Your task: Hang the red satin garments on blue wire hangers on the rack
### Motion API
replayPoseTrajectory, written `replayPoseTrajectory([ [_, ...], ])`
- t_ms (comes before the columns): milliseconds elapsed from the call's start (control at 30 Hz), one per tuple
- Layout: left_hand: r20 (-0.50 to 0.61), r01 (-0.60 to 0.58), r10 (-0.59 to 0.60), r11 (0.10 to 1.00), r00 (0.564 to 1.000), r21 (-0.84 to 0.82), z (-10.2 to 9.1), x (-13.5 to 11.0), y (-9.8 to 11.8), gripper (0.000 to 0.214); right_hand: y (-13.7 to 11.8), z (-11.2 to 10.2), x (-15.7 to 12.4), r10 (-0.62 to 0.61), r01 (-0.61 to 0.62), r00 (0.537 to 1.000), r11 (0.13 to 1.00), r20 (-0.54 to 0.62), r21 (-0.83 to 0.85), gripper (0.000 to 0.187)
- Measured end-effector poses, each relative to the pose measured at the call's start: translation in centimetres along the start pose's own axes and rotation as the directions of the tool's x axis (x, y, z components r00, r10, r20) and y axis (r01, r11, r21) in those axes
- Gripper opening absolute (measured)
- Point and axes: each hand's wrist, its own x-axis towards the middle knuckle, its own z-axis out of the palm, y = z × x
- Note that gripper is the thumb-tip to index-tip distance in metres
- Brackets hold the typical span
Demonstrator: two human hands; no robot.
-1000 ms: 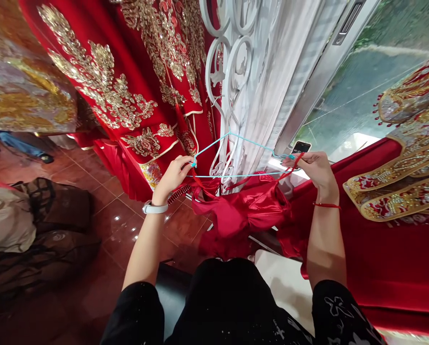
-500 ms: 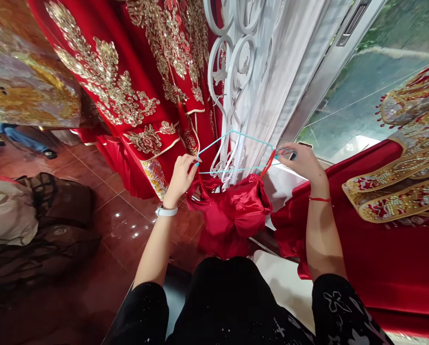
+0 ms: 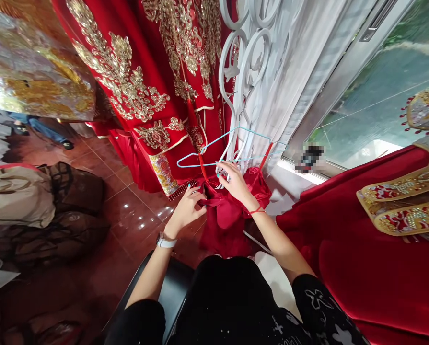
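1. No word, number or brand is reading clearly anywhere.
2. The small dark device on the white window ledge (image 3: 309,158) is showing only as a blur.
3. The white printed marks on the black fabric trousers (image 3: 317,302) are appearing as shapes, too small to read.

Both arms reach forward and come in toward the middle, bare from the elbows down. The left hand (image 3: 190,205) is lower, with its fingers bent in and pinched together. The right hand (image 3: 235,183) is a bit higher, just beside it. Its back faces up and its fingertips curl down. The two hands are very close.
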Motion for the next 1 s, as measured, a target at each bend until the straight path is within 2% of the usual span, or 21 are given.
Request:
replayPoseTrajectory([
  [133,-0.122,0.083,-0.101,0.986,0.987,-0.143,-1.0,0.2,2.0,0.011,-0.8,2.4,2.2,0.027,-0.029,0.999,0.993,-0.018,-0.111,0.048],
  [200,-0.181,0.114,-0.139,0.984,0.974,-0.139,-1.0,0.2,2.5,0.013,-1.0,3.0,2.9,0.030,-0.031,0.999,0.993,-0.015,-0.111,0.043],
  [300,-0.246,0.097,-0.121,0.989,0.962,-0.108,-1.3,0.2,2.7,0.004,-1.3,3.8,3.6,0.046,-0.044,0.998,0.997,0.038,-0.059,0.027],
  [367,-0.310,0.081,-0.109,0.991,0.945,-0.102,-1.6,0.2,2.4,0.016,-1.4,4.4,3.9,0.081,-0.079,0.996,0.996,0.039,-0.048,0.025],
  [433,-0.414,0.108,-0.150,0.987,0.898,-0.122,-1.8,0.1,2.0,0.017,-1.6,4.9,4.2,0.106,-0.105,0.994,0.993,0.020,-0.047,0.026],
  [500,-0.520,0.180,-0.252,0.966,0.816,-0.186,-1.6,-0.1,1.5,0.010,-1.7,5.3,4.4,0.121,-0.121,0.993,0.992,0.007,-0.039,0.024],
  [533,-0.542,0.222,-0.318,0.946,0.778,-0.236,-1.4,-0.2,1.3,0.014,-1.8,5.4,4.4,0.129,-0.129,0.992,0.991,0.000,-0.033,0.021],
  [600,-0.499,0.280,-0.440,0.888,0.747,-0.365,-0.7,-0.4,0.9,0.026,-1.8,5.4,4.4,0.151,-0.151,0.988,0.988,-0.019,-0.015,0.018],
  [667,-0.383,0.288,-0.524,0.801,0.761,-0.525,0.1,-0.6,0.7,0.036,-1.9,5.3,4.2,0.166,-0.166,0.985,0.986,-0.035,0.008,0.020],
  [767,-0.225,0.236,-0.583,0.609,0.781,-0.757,0.9,-0.8,1.0,0.048,-2.0,4.9,3.8,0.169,-0.168,0.985,0.985,-0.031,0.031,0.019],
  [867,-0.100,0.235,-0.617,0.437,0.781,-0.868,1.0,-1.2,1.9,0.064,-2.2,4.3,3.3,0.177,-0.177,0.984,0.984,-0.002,0.031,0.012],
  [933,-0.087,0.233,-0.638,0.400,0.765,-0.886,0.6,-1.4,2.3,0.068,-2.2,4.0,3.0,0.186,-0.187,0.982,0.982,0.009,0.028,0.011],
  [1000,-0.205,0.167,-0.663,0.452,0.720,-0.876,0.1,-1.5,2.6,0.065,-2.2,3.7,2.6,0.186,-0.187,0.982,0.982,0.013,0.025,0.010],
])
